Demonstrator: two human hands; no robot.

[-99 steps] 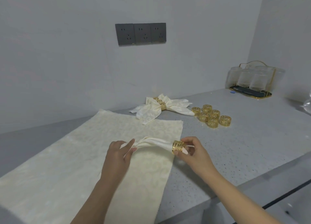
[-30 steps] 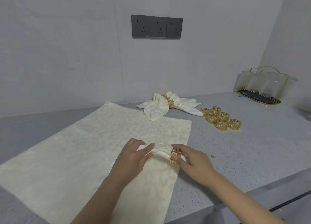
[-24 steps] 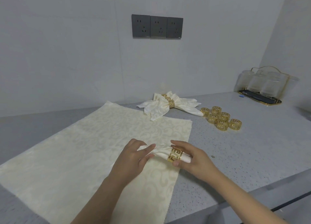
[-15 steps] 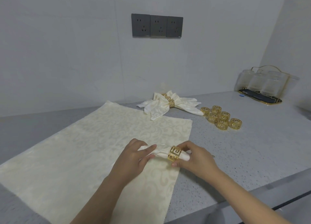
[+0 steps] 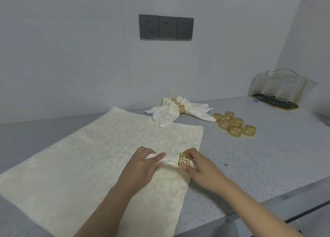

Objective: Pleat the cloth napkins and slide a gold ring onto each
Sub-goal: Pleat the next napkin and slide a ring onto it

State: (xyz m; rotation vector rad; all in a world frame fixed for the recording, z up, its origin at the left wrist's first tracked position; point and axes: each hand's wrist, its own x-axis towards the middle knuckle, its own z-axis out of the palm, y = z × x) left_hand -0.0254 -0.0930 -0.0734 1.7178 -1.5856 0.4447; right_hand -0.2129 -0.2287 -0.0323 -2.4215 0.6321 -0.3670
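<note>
A cream patterned napkin (image 5: 100,153) lies spread flat on the grey counter. On top of it, near its right edge, lies a bunched cream napkin (image 5: 170,161). My left hand (image 5: 142,167) grips its left part with thumb and fingers. A gold ring (image 5: 184,162) sits around its right end, pinched by my right hand (image 5: 200,167). A short tip of cloth pokes out past the ring under my right fingers. Finished napkins (image 5: 176,111) with gold rings lie fanned out by the back wall. Several loose gold rings (image 5: 234,125) cluster to their right.
A gold-framed tray of glass tumblers (image 5: 278,92) stands at the far right corner. Dark wall sockets (image 5: 166,27) sit above the counter. The counter's front edge (image 5: 267,203) runs diagonally at the lower right.
My right hand has pushed the gold ring a little leftward along the bunched napkin, and more cloth now sits inside it. My left hand keeps its hold in the same place.
</note>
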